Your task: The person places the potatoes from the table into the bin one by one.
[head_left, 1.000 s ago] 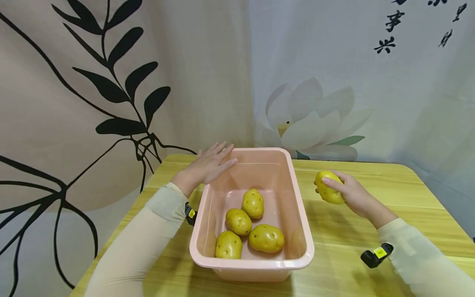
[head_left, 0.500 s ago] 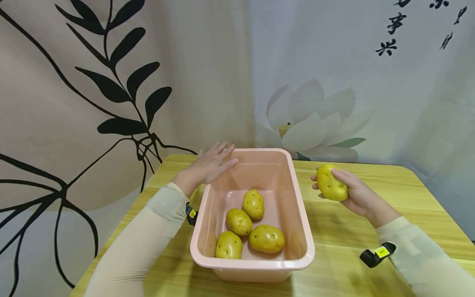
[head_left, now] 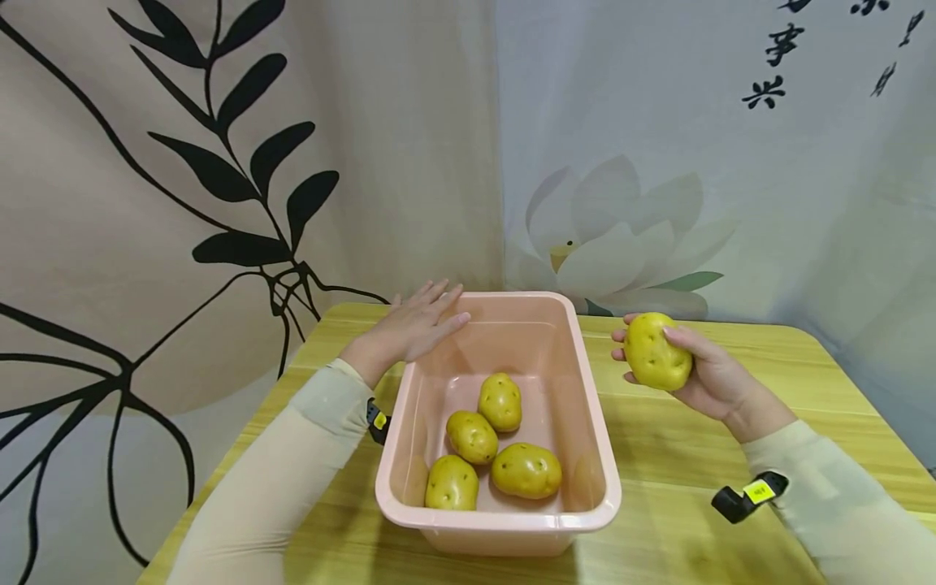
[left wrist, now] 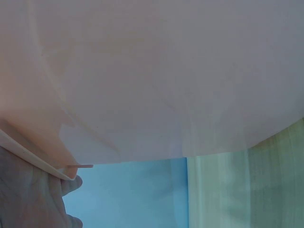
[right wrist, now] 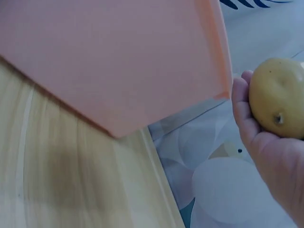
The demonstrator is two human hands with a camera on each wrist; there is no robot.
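Observation:
My right hand [head_left: 720,390] holds a yellow potato [head_left: 658,352] above the table, to the right of a pink plastic basin [head_left: 609,487]. In the right wrist view the same potato [right wrist: 278,97] lies against the palm and fingers, with a small dark eye showing. Several more potatoes rest on the basin's floor, among them an upper one [head_left: 500,402] and a wide one at the right [head_left: 526,470]. My left hand [head_left: 411,329] rests with straight fingers on the basin's far left rim. From the left wrist, the basin's outer wall [left wrist: 142,85] fills most of the view.
The basin stands on a light wooden table [head_left: 680,504] whose far edge meets a printed curtain [head_left: 409,146]. Black wrist straps with a yellow mark sit on both wrists, the right strap [head_left: 749,497] jutting out below the sleeve.
My right hand has risen slightly and turned the potato, so that more of its broad side faces the head camera. The left hand, basin and other potatoes have stayed in place.

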